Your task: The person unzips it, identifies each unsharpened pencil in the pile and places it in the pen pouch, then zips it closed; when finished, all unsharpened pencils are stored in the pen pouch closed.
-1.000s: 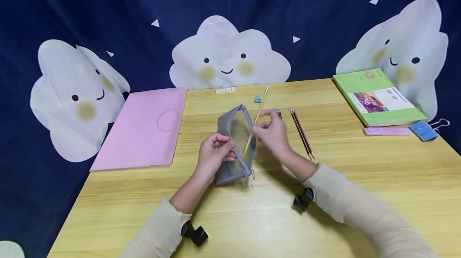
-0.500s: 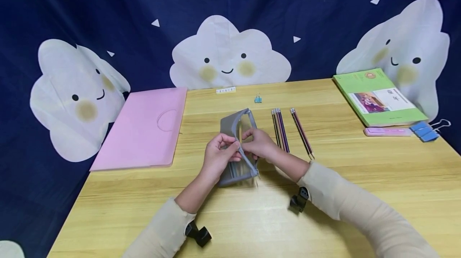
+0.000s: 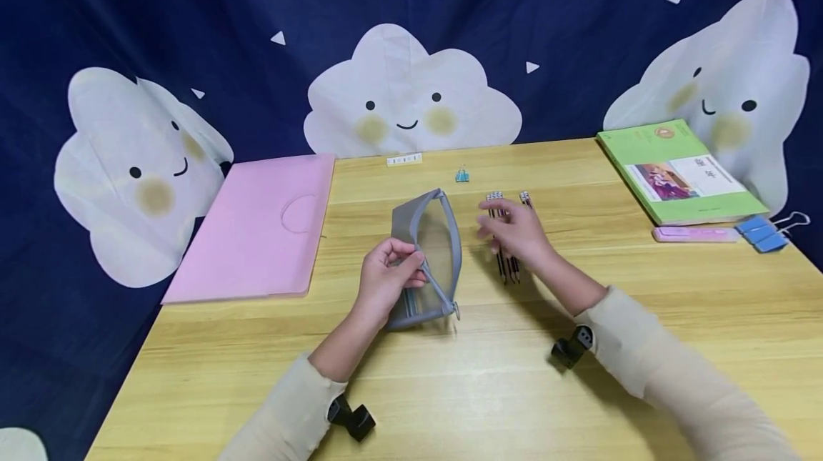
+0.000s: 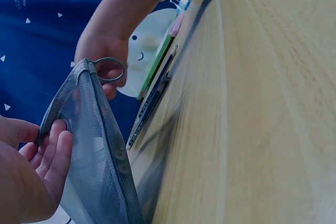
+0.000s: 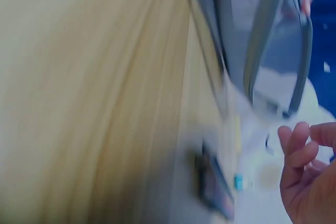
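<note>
My left hand [image 3: 388, 275] pinches the near-left rim of a grey mesh zip pouch [image 3: 406, 219] between thumb and fingers. The pouch stands with its mouth spread wide and its zipper ring at the near end. My right hand [image 3: 517, 229] hovers to the right of it, holding nothing, with fingers loosely bent. Beneath that hand lies a bunch of dark striped pencils [image 3: 512, 269], partly covered by it. More pencil ends [image 3: 525, 198] show just behind the hand. In the right wrist view the pouch [image 5: 262, 35] and the pencils [image 5: 215, 182] are blurred.
A pink folder [image 3: 257, 232] lies at the left. Toward the back are a small white patterned block [image 3: 403, 159] and a teal binder clip [image 3: 462, 175]. At the right sit a green book [image 3: 681, 171], a pink highlighter [image 3: 694, 234] and a large blue binder clip [image 3: 763, 234].
The right hand lowered a yellow pencil into the pouch, let it go and moved right, above the dark pencils. The left hand kept its pinch on the pouch rim.
</note>
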Available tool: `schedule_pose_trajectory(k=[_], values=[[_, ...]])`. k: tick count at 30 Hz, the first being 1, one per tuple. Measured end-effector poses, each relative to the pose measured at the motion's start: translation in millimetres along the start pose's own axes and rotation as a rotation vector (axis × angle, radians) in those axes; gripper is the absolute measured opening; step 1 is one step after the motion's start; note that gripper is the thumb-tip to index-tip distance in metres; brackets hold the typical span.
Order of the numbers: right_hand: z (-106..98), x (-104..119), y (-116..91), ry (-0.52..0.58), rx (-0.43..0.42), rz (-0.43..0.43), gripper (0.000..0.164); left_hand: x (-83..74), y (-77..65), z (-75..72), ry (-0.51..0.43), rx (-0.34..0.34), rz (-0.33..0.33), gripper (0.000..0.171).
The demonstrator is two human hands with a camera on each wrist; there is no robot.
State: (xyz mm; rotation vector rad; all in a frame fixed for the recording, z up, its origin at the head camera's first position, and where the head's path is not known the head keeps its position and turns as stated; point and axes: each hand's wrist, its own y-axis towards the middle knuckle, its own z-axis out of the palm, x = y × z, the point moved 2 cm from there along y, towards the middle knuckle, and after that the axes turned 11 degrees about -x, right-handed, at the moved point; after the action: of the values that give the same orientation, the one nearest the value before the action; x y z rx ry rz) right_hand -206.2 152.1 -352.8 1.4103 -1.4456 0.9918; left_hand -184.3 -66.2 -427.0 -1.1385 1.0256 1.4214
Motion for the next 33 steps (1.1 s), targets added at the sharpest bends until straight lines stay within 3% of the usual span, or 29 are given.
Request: schedule_pose_trajectory(k=[4,7,29,33], values=[[-20.5,-13.6,6.2,-0.098,-0.060,0.023,0.039,-0.1,0.5,-1.2,0.002,-0.003,0.002,0.033],[-27.1,-22.0,7.3,-0.126,-0.061,0.049,0.039,0.9,1.2,-2.2,0.000,0.001,0.002,0.034],[-31.0,-29.2,6.3,-0.265,-0.057,0.086,0.043,-2.4,-2.2,-2.7,0.005,-0.005,-0.007,0.033],[-30.0,-26.5,9.4,-0.368,-0.052,0.066,0.045,-4.1,-2.9,-2.6,0.007,-0.005,-0.008,0.032]])
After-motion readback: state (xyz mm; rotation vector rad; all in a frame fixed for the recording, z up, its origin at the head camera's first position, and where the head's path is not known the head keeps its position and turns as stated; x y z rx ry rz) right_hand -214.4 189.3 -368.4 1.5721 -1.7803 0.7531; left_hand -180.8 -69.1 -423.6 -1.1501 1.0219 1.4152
